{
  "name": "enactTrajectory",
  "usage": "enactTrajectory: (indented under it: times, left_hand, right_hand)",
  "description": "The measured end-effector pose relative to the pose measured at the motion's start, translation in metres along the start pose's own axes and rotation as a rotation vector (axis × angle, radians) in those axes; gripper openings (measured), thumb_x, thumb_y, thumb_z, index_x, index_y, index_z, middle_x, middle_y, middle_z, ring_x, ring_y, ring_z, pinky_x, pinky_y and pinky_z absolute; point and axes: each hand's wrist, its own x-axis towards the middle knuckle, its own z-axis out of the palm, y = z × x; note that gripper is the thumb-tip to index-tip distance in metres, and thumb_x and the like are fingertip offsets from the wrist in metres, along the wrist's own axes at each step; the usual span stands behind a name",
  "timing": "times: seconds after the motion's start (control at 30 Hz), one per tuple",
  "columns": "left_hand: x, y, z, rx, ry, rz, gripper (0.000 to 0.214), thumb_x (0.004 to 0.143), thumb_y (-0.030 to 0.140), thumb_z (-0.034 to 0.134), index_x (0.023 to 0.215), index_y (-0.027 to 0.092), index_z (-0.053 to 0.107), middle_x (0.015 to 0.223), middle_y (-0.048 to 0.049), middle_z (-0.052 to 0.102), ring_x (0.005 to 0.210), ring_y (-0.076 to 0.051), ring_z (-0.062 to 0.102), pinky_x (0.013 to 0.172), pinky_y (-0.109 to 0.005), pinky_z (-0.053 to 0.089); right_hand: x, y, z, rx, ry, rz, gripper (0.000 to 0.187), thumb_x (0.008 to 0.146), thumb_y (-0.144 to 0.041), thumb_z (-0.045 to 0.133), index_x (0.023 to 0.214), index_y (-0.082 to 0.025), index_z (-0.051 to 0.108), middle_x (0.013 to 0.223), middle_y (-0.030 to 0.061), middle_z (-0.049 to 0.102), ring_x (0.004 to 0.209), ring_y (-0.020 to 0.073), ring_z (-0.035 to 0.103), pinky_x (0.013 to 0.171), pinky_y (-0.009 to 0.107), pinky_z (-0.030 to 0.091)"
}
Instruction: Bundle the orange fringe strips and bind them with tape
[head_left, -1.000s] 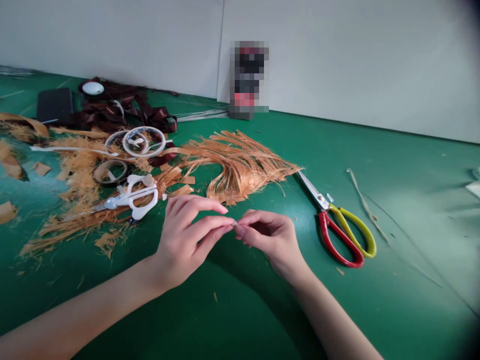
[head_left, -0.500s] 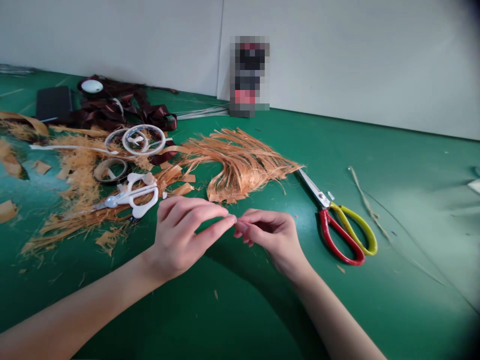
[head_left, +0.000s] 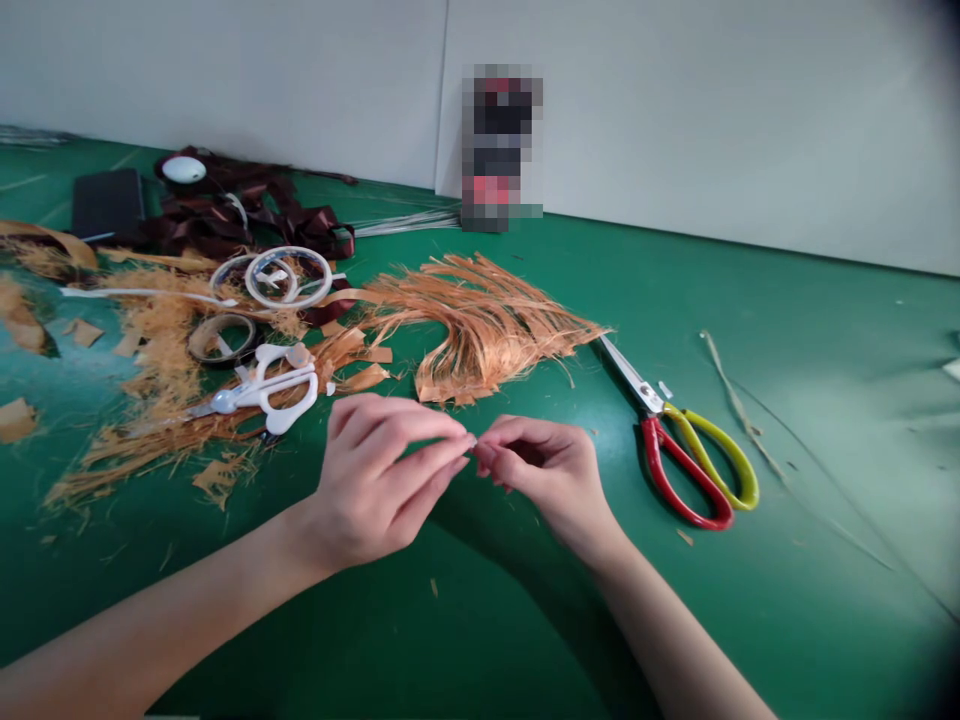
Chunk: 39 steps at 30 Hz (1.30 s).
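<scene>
Left hand (head_left: 379, 480) and right hand (head_left: 544, 470) pinch something (head_left: 472, 441) too small to tell; shredded orange fibre (head_left: 480, 330) lies beyond them, red-and-yellow scissors (head_left: 675, 490) to their right.

My green surface (head_left: 825, 610) carries a frayed orange fibre bundle (head_left: 480, 330), with red-and-yellow-handled scissors (head_left: 679, 470) to its right, and white scissors (head_left: 262, 392), a white ring (head_left: 289, 278) and dark ribbon (head_left: 247, 218) to its left

Shears (head_left: 675, 450) lie right of the right hand (head_left: 544, 470) — a fibre bundle (head_left: 480, 335) behind both hands, small scissors (head_left: 266, 390) behind and left of the left hand (head_left: 375, 485) — all on the surface (head_left: 480, 620).
</scene>
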Motion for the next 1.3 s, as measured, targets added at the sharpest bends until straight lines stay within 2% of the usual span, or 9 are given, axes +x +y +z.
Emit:
enactTrajectory:
  times: [0.13, 0.2, 0.3, 0.4, 0.47, 0.6, 0.9, 1.17, 1.3]
  left_hand:
    - [0.004, 0.001, 0.001, -0.466, -0.132, -0.428, 0.013, 0.086, 0.020, 0.060, 0.083, 0.025, 0.071, 0.111, -0.0033, 0.056, 0.103, -0.018, 0.054, 0.090, -0.034, 0.045]
    - [0.003, -0.001, 0.003, -0.635, -0.167, -0.581, 0.012, 0.086, 0.025, 0.062, 0.079, 0.025, 0.072, 0.119, -0.0027, 0.053, 0.105, -0.018, 0.052, 0.093, -0.033, 0.045]
    - [0.001, -0.003, 0.005, -0.746, -0.173, -0.708, 0.011, 0.084, 0.029, 0.065, 0.077, 0.025, 0.072, 0.125, -0.0025, 0.051, 0.106, -0.019, 0.051, 0.096, -0.036, 0.044]
    - [0.001, -0.002, 0.005, -0.714, -0.135, -0.736, 0.007, 0.081, 0.030, 0.068, 0.081, 0.024, 0.070, 0.126, -0.0035, 0.049, 0.105, -0.019, 0.051, 0.097, -0.038, 0.043]
    - [0.002, -0.002, 0.004, -0.626, -0.093, -0.686, 0.006, 0.081, 0.029, 0.068, 0.082, 0.023, 0.069, 0.123, -0.0039, 0.048, 0.104, -0.018, 0.052, 0.097, -0.037, 0.043]
    - [0.005, -0.001, 0.001, -0.360, -0.071, -0.439, 0.004, 0.082, 0.023, 0.066, 0.080, 0.023, 0.069, 0.114, -0.0032, 0.053, 0.105, -0.018, 0.052, 0.093, -0.035, 0.044]
    - [0.005, 0.001, 0.004, 0.038, -0.036, -0.071, 0.007, 0.084, 0.014, 0.062, 0.084, 0.019, 0.067, 0.100, -0.0048, 0.065, 0.091, -0.019, 0.060, 0.083, -0.038, 0.045]
    - [0.003, -0.003, 0.008, 0.191, 0.005, 0.172, 0.011, 0.083, 0.010, 0.062, 0.093, 0.015, 0.062, 0.084, 0.0001, 0.070, 0.080, -0.013, 0.064, 0.078, -0.029, 0.044]
    - [0.000, -0.004, 0.010, 0.230, -0.016, 0.249, 0.017, 0.083, 0.009, 0.061, 0.100, 0.011, 0.061, 0.087, 0.0000, 0.071, 0.085, -0.013, 0.065, 0.083, -0.029, 0.044]
  right_hand:
    - [-0.002, 0.001, 0.001, -0.026, -0.002, 0.016, 0.009, 0.071, -0.026, 0.071, 0.067, -0.018, 0.070, 0.059, -0.0010, 0.062, 0.050, 0.0075, 0.051, 0.045, 0.020, 0.040]
    - [-0.002, 0.001, 0.003, -0.013, -0.004, 0.016, 0.009, 0.071, -0.025, 0.071, 0.066, -0.018, 0.069, 0.059, -0.0014, 0.062, 0.050, 0.0070, 0.050, 0.045, 0.020, 0.038]
    - [-0.001, 0.001, 0.004, 0.001, -0.005, 0.022, 0.008, 0.071, -0.024, 0.070, 0.065, -0.018, 0.069, 0.058, -0.0022, 0.061, 0.049, 0.0064, 0.048, 0.044, 0.019, 0.037]
    - [-0.001, 0.002, 0.005, -0.009, 0.021, 0.033, 0.009, 0.070, -0.025, 0.071, 0.066, -0.018, 0.069, 0.057, -0.0021, 0.060, 0.049, 0.0068, 0.047, 0.043, 0.020, 0.037]
    - [-0.001, 0.004, 0.005, -0.019, 0.056, 0.035, 0.012, 0.070, -0.029, 0.072, 0.066, -0.018, 0.069, 0.057, -0.0019, 0.060, 0.048, 0.0073, 0.048, 0.043, 0.020, 0.037]
    - [-0.002, 0.007, 0.006, -0.076, 0.097, -0.012, 0.013, 0.074, -0.032, 0.070, 0.071, -0.019, 0.069, 0.059, -0.0013, 0.062, 0.050, 0.0075, 0.049, 0.045, 0.020, 0.039]
    - [-0.002, 0.009, 0.008, -0.381, 0.066, -0.301, 0.007, 0.080, -0.017, 0.061, 0.076, -0.018, 0.066, 0.066, -0.0020, 0.062, 0.057, 0.0079, 0.053, 0.055, 0.020, 0.045]
    - [-0.002, 0.010, 0.007, -0.506, 0.009, -0.400, 0.011, 0.084, -0.013, 0.055, 0.078, -0.017, 0.063, 0.067, -0.0008, 0.059, 0.058, 0.0080, 0.052, 0.055, 0.020, 0.044]
    - [-0.003, 0.010, 0.007, -0.574, -0.025, -0.427, 0.013, 0.086, -0.014, 0.053, 0.075, -0.018, 0.058, 0.065, -0.0019, 0.053, 0.057, 0.0081, 0.048, 0.053, 0.021, 0.041]
